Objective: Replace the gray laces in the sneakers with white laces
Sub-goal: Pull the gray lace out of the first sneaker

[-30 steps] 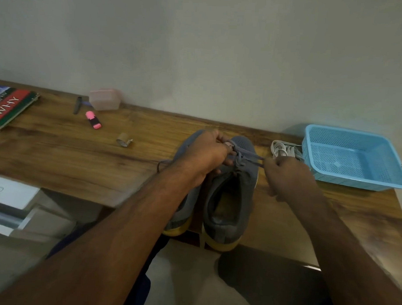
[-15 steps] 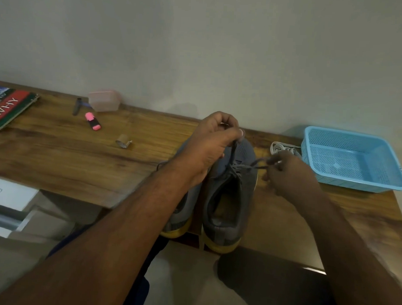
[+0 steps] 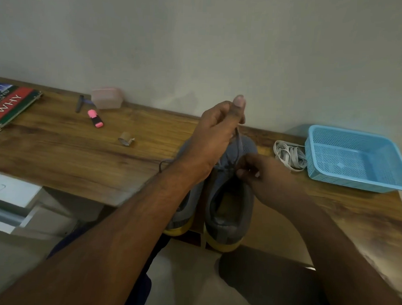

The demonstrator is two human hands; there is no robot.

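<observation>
Head view: 2 gray sneakers sit side by side on the wooden desk (image 3: 58, 152), heels with yellow soles at the near edge, toes toward the wall. Right sneaker (image 3: 230, 208) is fully visible, opening facing up. Left sneaker (image 3: 184, 215) is mostly hidden under the left forearm.

Left hand (image 3: 215, 134) is raised above the toe of the right sneaker, fingers curled, thumb and fingers pinching a gray lace (image 3: 238, 142). Lace runs taut from the pinch down to the eyelet area of the right sneaker. Right hand (image 3: 260, 175) sits low at the eyelets on the right side of the same sneaker, fingertips curled in and pinching at the lacing; exactly which strand it pinches is not clear. A loose bit of gray lace loops out on the desk just left of the left forearm.

White laces (image 3: 288, 155) lie in a loose bundle on the desk, between the right sneaker and the blue basket (image 3: 354, 157), touching or just beside the basket's left wall. They are not in either hand.

Far left of desk: a book (image 3: 10, 107) with "WHY" on the cover. Near the wall: a pink plastic box (image 3: 107, 97), a dark pen (image 3: 79, 103), a pink highlighter (image 3: 95, 118). A small cardboard tape core (image 3: 125, 138) lies nearer the middle.
</observation>
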